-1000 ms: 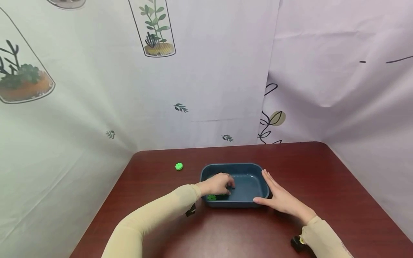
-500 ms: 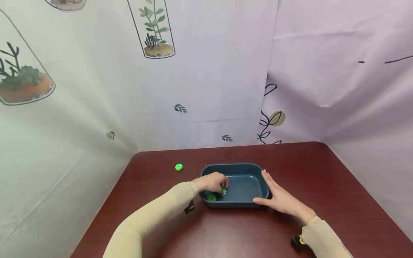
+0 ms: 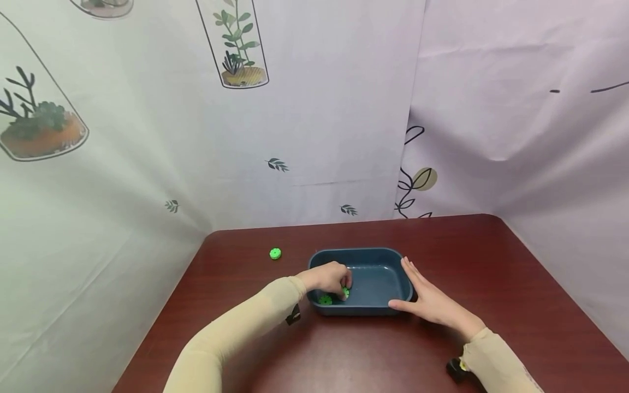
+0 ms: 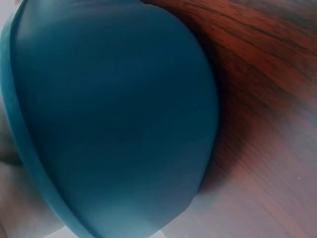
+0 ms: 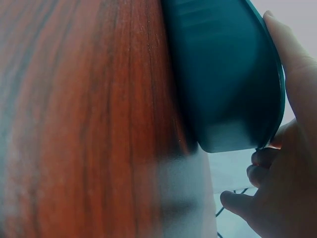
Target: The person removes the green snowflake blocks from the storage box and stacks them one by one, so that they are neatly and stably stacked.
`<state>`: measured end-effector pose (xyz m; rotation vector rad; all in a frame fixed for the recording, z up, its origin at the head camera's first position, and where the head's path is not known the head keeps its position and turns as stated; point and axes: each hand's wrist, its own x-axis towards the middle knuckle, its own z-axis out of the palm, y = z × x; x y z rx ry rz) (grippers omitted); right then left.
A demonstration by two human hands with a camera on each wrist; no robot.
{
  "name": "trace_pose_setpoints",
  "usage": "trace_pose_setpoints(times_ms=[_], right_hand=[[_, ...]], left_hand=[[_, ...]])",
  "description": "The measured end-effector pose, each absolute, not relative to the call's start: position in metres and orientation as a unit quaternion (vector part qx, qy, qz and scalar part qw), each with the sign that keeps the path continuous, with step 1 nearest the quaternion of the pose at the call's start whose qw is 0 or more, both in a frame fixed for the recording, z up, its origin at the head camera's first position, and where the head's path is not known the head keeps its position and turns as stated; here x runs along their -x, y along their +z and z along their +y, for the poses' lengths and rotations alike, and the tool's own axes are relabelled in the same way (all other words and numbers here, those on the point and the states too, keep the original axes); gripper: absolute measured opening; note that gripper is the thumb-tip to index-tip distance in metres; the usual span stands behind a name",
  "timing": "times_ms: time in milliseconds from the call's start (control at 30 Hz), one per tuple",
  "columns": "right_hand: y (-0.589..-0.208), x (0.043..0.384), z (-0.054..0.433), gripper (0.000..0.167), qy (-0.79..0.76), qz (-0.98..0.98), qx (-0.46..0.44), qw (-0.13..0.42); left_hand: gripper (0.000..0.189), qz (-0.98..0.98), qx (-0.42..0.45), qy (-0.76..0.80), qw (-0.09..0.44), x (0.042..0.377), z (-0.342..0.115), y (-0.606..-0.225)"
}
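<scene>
A dark blue rectangular dish [image 3: 377,281] sits on the table. My left hand [image 3: 326,277] reaches over its left end, fingers curled down around a small green flower-shaped piece [image 3: 345,293] near the dish floor. A second such green piece [image 3: 325,300] lies in the dish's near left corner, beside the hand. With fingers and thumb spread fairly straight, my right hand [image 3: 432,303] rests against the dish's right end; its thumb touches the rim in the right wrist view. Mostly the dish's outer wall [image 4: 119,109] fills the left wrist view, hiding the left fingertips.
Another green flower-shaped piece [image 3: 275,253] lies on the reddish-brown table [image 3: 344,355], left of the dish and farther back. A printed white cloth [image 3: 324,136] hangs behind and at both sides. Dark wrist devices [image 3: 457,369] sit at the sleeves.
My left hand has drawn back slightly to the left inside the dish, and a green piece now shows between its fingers. My right hand stays at the dish's right end.
</scene>
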<state>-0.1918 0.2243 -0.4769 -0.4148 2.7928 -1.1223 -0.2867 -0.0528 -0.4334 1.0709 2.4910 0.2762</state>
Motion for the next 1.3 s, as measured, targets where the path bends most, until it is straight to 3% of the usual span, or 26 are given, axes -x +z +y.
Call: trace_pose_setpoints(times_ms=[267,700,967,1300], right_hand=[[-0.478,0.192,0.227,0.115,-0.367,0.920,0.126,0.058],[-0.475,0.197,0.225,0.114,-0.364,0.921,0.135,0.038],[-0.481,0.191,0.223,0.114,-0.364,0.921,0.132,0.050],[-0.479,0.194,0.224,0.115,-0.363,0.921,0.137,0.047]], left_hand=[[0.008,0.877,-0.423,0.124,0.194,0.290,-0.051,-0.431],[0.009,0.875,-0.425,0.191,0.131,0.305,-0.063,-0.412],[0.009,0.872,-0.384,0.282,0.110,0.309,-0.080,-0.398],[0.008,0.876,-0.317,0.362,0.033,0.329,-0.118,-0.374]])
